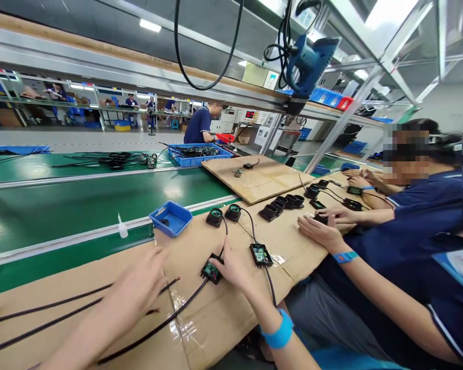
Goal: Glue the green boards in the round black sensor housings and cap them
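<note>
My right hand [235,267] holds a small black box with a green circuit board [211,269]; its thumb lies on the board and its index finger is along the thin cable at the top. A thick black cable [154,325] runs from the box toward the lower left. My left hand [141,280], smeared by motion, is over the cardboard, above loose black cables [69,307] with bare ends; whether it grips anything is unclear. Beside my right hand lies a second open circuit box [261,254], wired to a round black housing [233,212]. Another round housing [215,217] sits left of that one.
A blue tray [171,218] and a white dropper bottle [122,227] stand at the bench's far edge. Black rings [278,207] line up ahead. At right, a co-worker's hands [324,231] handle a black part. A blue power tool [308,64] hangs overhead.
</note>
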Available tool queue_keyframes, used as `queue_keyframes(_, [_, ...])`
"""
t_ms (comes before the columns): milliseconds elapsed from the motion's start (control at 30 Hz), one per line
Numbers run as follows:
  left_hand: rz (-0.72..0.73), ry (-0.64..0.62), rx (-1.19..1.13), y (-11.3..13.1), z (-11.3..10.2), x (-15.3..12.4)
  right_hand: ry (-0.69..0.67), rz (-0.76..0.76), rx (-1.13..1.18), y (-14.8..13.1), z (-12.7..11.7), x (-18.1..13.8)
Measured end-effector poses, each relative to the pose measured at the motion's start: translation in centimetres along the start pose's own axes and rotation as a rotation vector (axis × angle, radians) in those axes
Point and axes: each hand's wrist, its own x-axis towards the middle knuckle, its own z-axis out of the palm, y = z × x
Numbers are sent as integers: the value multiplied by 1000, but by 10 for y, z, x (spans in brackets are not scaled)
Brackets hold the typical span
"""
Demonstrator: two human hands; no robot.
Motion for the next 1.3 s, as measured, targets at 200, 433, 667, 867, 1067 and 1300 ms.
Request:
queue_keyframes(200, [83,-156,68,40,92,191,-9,110,-92,7,15,-11])
queue_keyframes(433, [2,-119,-22,34,126,231,9,143,-91,22,18,-14])
queue_keyframes(667, [-30,-18,-277,39,71,176,-28,76,119,24,21,-24])
queue_keyframes(867, [-250,4,-646,25,-8,55,-246,-135,470,-11,-32,-19])
queue_keyframes(1067, [-410,-58,-894,-14,-29,-46,-630,-431,324,-64,-74,45])
queue_keyframes(1300, [-461,-28,-1129,-41,-21,-82,-811,-537,-102,-76,-2,70])
